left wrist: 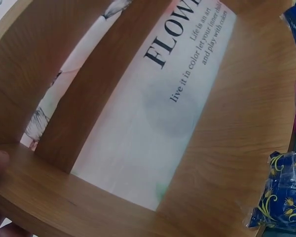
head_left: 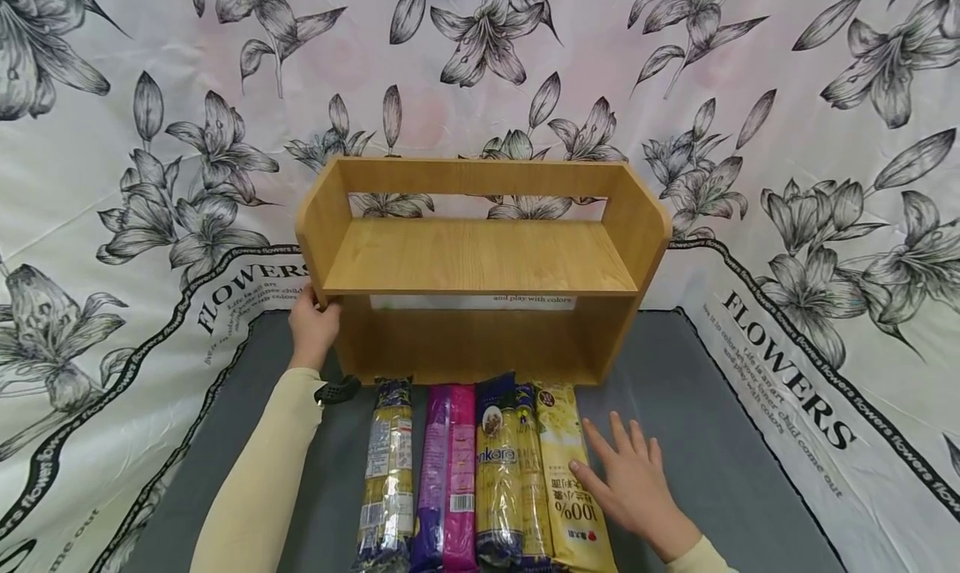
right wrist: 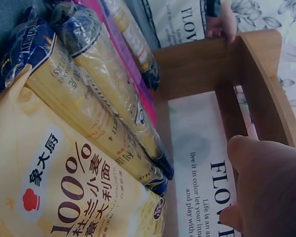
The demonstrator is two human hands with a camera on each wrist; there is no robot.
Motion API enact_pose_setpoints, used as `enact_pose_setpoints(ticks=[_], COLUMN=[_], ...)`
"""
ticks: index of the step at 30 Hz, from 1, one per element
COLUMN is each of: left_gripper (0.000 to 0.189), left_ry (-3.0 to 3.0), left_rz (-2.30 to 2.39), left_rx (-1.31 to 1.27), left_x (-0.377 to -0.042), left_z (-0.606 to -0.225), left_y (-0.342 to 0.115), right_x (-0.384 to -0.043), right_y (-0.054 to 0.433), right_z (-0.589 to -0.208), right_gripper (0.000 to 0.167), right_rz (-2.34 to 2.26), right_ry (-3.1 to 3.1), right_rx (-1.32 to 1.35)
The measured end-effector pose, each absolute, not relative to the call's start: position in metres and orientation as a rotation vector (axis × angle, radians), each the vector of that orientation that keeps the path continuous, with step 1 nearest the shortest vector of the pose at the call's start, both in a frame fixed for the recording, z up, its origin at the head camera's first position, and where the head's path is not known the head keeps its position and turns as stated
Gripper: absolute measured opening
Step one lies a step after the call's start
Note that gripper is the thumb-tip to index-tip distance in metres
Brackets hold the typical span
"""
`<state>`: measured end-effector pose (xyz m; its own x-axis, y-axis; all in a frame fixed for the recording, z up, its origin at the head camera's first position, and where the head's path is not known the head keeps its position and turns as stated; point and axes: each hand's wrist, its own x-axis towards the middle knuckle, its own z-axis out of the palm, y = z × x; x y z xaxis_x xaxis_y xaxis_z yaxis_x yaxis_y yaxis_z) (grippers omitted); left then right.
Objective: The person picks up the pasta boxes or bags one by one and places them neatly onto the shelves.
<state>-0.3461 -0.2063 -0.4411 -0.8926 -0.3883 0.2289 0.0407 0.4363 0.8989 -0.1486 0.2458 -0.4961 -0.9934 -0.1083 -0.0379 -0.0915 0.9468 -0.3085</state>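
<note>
A two-tier wooden shelf (head_left: 480, 256) stands at the back of the table. My left hand (head_left: 313, 329) grips the edge of its left side panel, thumb on the inner face and fingers outside, as the left wrist view shows. In front of the shelf lie several spaghetti packs side by side: a clear pack with blue ends (head_left: 387, 473), a purple-pink pack (head_left: 448, 473), a blue-and-clear pack (head_left: 498, 464), a narrower pack (head_left: 534, 481) and a yellow bag (head_left: 573, 481). Spread fingers mark my right hand (head_left: 630, 477), beside the yellow bag's right edge; whether it touches the bag I cannot tell.
Dark grey cloth (head_left: 720, 439) covers the table. Behind the shelf hangs a white flower-printed curtain (head_left: 480, 47), also visible through the shelf's back openings. A black watch or band (head_left: 339, 389) sits on my left wrist.
</note>
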Motion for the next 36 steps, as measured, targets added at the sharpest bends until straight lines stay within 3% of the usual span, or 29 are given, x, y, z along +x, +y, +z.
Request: enact_pose_setpoints(ticks=[11, 24, 36], left_gripper=[0.039, 0.036, 0.04], left_ry=[-2.271, -2.282, -2.277], left_rz=[-1.428, -1.367, -1.38], left_rx=[0.273, 0.247, 0.236], left_x=[-0.346, -0.345, -0.346], left_z=[-0.443, -0.447, -0.45], left_y=[-0.207, -0.205, -0.208], right_x=[-0.164, -0.193, -0.2], right_y=[0.247, 0.255, 0.257], right_z=[-0.494, -0.534, -0.548], right_gripper=[0.072, 0.075, 0.078], right_rz=[-0.723, -1.232, -1.378], right_ry=[2.921, 2.571, 2.442], right_rx=[-0.123, 0.219, 0.289])
